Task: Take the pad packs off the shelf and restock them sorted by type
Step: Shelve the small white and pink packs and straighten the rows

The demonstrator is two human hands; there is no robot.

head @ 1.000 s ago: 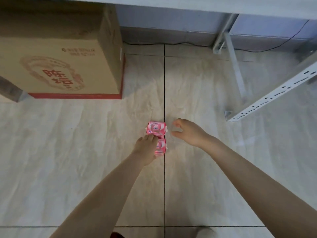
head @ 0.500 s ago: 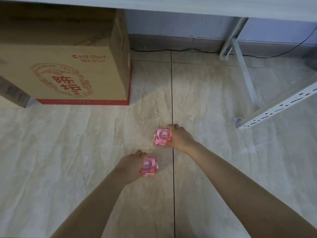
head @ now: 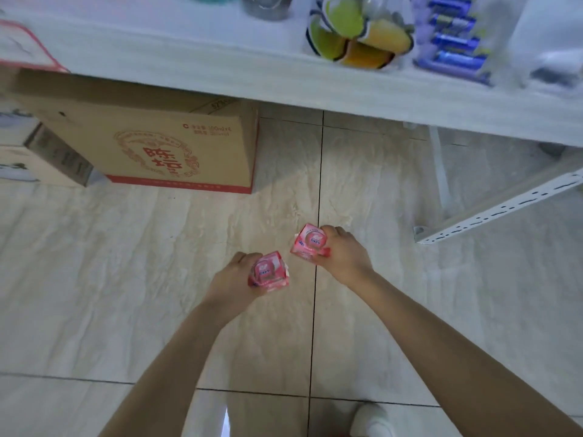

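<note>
Partly, each pack was hidden by the fingers curled round it, and the print on both was too blurred to be read. One pink pack (head: 269,272) was gripped in the left hand (head: 232,275), a second pink pack (head: 310,242) in the right hand (head: 345,255). Both were held over the tiled floor (head: 126,263), near each other but apart, below the shelf (head: 252,77). A pale round emblem was shown on each glossy pink face.
</note>
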